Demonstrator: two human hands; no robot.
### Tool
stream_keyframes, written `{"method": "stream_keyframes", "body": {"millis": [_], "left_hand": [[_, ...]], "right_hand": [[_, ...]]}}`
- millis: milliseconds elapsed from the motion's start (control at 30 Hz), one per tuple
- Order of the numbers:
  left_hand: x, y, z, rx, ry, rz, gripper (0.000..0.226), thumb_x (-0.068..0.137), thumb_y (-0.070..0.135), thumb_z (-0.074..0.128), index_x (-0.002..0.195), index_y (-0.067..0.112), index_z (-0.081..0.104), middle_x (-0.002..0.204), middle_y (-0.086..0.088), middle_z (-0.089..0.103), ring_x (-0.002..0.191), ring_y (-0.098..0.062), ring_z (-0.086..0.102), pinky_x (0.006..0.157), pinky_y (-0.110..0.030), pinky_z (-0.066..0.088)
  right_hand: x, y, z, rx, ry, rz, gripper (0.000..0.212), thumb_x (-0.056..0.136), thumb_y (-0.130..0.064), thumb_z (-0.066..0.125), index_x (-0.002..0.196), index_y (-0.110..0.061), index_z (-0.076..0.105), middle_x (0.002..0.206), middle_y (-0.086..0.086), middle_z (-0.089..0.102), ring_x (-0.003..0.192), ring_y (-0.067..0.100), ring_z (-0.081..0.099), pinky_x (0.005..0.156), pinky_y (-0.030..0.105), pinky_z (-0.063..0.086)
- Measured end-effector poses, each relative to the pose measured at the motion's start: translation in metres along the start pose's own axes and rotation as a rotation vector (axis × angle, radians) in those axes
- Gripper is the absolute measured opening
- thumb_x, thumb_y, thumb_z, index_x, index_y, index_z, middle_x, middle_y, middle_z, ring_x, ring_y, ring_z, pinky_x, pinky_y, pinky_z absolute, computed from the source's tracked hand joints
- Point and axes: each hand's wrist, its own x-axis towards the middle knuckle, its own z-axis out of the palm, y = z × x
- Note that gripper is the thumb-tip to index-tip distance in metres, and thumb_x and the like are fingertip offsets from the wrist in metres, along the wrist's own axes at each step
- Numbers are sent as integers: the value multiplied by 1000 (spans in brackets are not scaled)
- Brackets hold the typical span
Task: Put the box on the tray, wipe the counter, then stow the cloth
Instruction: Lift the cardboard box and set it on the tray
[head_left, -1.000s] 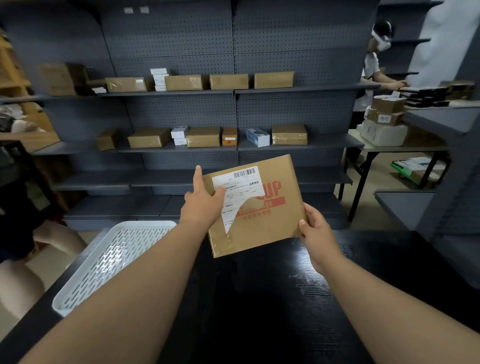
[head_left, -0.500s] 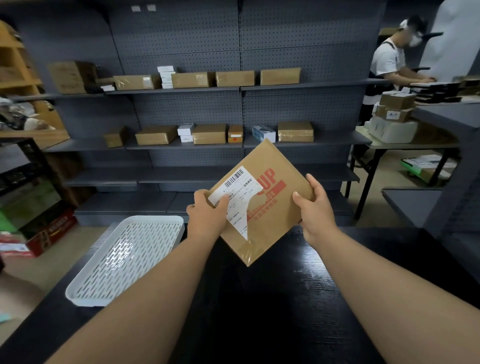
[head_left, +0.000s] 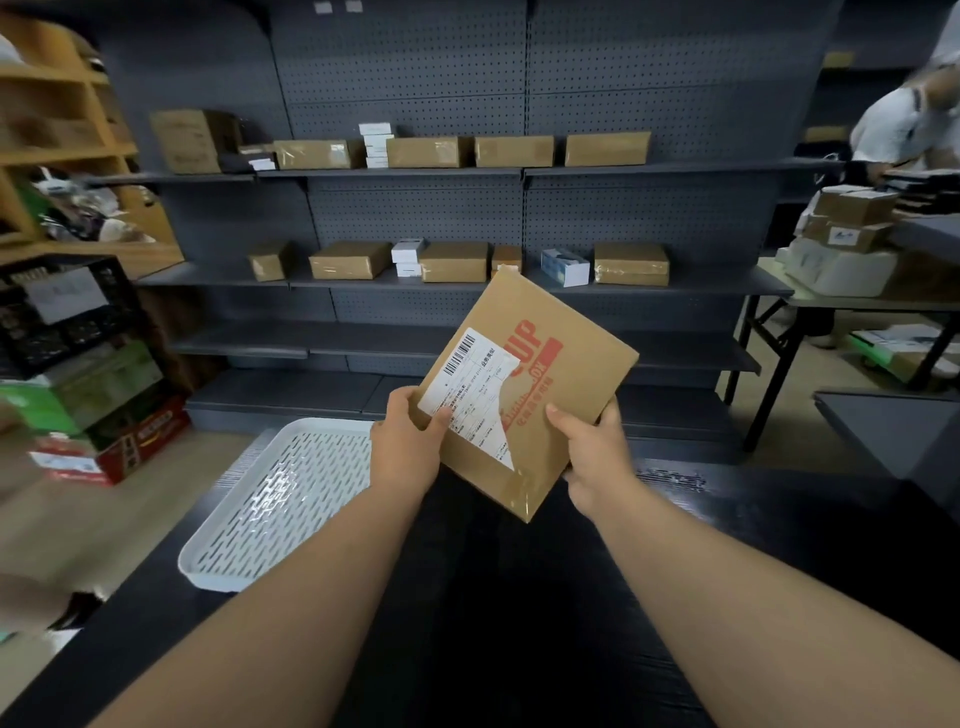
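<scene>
Cardboard box (head_left: 540, 395) tilted steeper | both hands gripping | tray (head_left: 270, 514) seemingly nearer

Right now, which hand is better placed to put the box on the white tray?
Left. The left hand grips the box on the side nearest the white tray, which lies to its left. The right hand would have to cross over.

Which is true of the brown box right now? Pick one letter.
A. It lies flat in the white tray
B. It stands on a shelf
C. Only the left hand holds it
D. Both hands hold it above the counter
D: the left hand and right hand grip the box above the dark counter, beside the white tray.
</scene>
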Motion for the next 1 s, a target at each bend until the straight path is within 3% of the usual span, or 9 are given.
{"method": "stream_keyframes", "body": {"millis": [100,233,333,533,633,733,833,933,1000], "left_hand": [[11,-12,-17,35,-27,-18,40,94,36,54,130,25,40,120,0,58,107,-23,59,89,-43,53],[30,-27,-43,111,-59,-38,37,96,35,50,130,19,44,109,1,58,95,-20,56,76,-33,46],[51,-41,-66,99,-60,-55,32,97,33,49,124,17,48,107,1,61,90,-19,56,77,-35,48],[105,-76,-121,93,-62,-98,32,95,39,49,119,18,52,112,0,64,95,-19,61,90,-41,51],[134,-93,-148,138,-102,-115,33,97,37,47,121,15,54,110,0,61,96,-20,57,83,-35,46],[158,-113,-167,134,-100,-137,34,97,33,47,121,11,57,106,-1,59,93,-21,54,79,-32,42],[174,-132,-180,133,-96,-185,25,96,29,46,110,14,61,95,-2,59,87,-24,55,76,-34,46],[186,-149,-188,120,-103,-218,17,96,24,44,91,17,58,84,-1,59,87,-28,58,86,-42,53],[190,-158,-192,99,-107,-235,19,95,23,44,85,18,59,88,-4,62,91,-31,61,89,-46,53]], "right_hand": [[4,7,16,-29,-25,7,63,85,-6,66,135,-37,41,113,-4,66,107,22,62,95,54,47],[9,18,50,-132,-33,-3,65,84,-5,67,136,-32,40,115,-2,64,107,21,60,94,55,47],[12,29,85,-194,-24,-6,63,84,-8,68,135,-30,37,115,-3,59,106,20,58,92,51,48],[20,60,154,-258,40,45,42,87,-14,68,115,-21,38,102,-3,56,90,12,57,83,39,49],[27,76,186,-295,50,69,29,90,-16,63,112,-19,44,101,-3,59,89,12,59,80,38,51],[36,92,213,-345,52,130,26,94,-20,57,119,-17,53,109,1,64,97,20,62,87,43,53],[42,108,232,-387,20,196,24,98,-21,48,120,-19,56,110,3,65,99,22,62,87,41,52],[46,124,245,-421,0,215,23,99,-17,42,113,-19,59,107,3,66,99,23,62,86,38,50],[47,134,252,-453,-2,225,22,98,-13,40,108,-19,59,103,4,66,98,24,62,87,39,51]]}}
